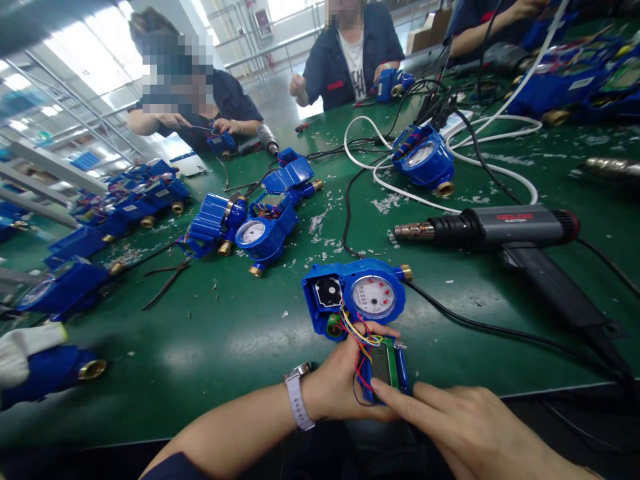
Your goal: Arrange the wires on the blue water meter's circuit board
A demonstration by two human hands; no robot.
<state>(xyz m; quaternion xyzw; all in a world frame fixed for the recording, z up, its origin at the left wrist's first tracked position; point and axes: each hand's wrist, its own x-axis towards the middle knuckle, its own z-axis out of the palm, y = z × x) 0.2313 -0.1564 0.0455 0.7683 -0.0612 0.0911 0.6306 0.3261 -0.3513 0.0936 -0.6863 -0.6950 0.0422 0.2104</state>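
Observation:
A blue water meter point(374, 297) lies on the bench with its round dial facing up and its side box open. Several thin coloured wires run from the box to a display module point(384, 367), a green circuit board with a grey screen in a blue cover. My left hand point(337, 377), with a watch at the wrist, is closed round this module from the left and below. From the right, my right hand point(455, 420) has a fingertip pressed on the module's lower edge by the wires. Its other fingers lie along the module's right side, partly hidden.
To the right lies a heat gun point(520, 230), its nozzle pointing left. Other blue meters point(263, 233) stand further back, among black cables and a white cable point(425, 200). Co-workers point(200, 107) sit across the green bench point(200, 373). A gloved hand point(30, 350) is at far left.

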